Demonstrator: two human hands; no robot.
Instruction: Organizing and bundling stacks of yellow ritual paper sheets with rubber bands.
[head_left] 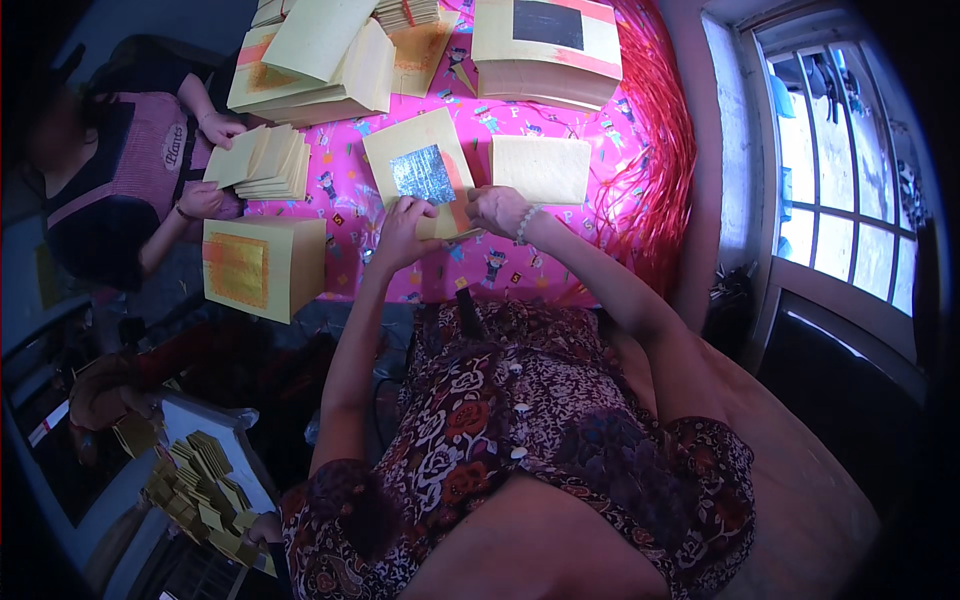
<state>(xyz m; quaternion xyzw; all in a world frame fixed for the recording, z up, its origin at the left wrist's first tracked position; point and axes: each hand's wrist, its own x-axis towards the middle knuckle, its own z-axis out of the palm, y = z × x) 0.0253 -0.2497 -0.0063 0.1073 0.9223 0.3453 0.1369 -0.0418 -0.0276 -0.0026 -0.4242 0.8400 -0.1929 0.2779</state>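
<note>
A co-worker [120, 170] fans yellow sheets [262, 162]; folded pieces [195, 490] lie piled beside a window [840, 190].

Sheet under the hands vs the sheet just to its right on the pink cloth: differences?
The foil-patch sheet carries a silver square with an orange strip; the plain sheet is bare yellow. The foil-patch sheet lies tilted, with the left hand and right hand on its near edge; the plain sheet lies squarer, untouched. Both are yellow paper on the pink tablecloth.

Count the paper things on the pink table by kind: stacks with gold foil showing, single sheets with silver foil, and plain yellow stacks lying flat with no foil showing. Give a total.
Stacks with gold foil showing: 1, the gold-foil stack at the table's left edge
Silver-foil sheet under both hands: 1
Plain yellow stack: 1
Total: 3
</note>
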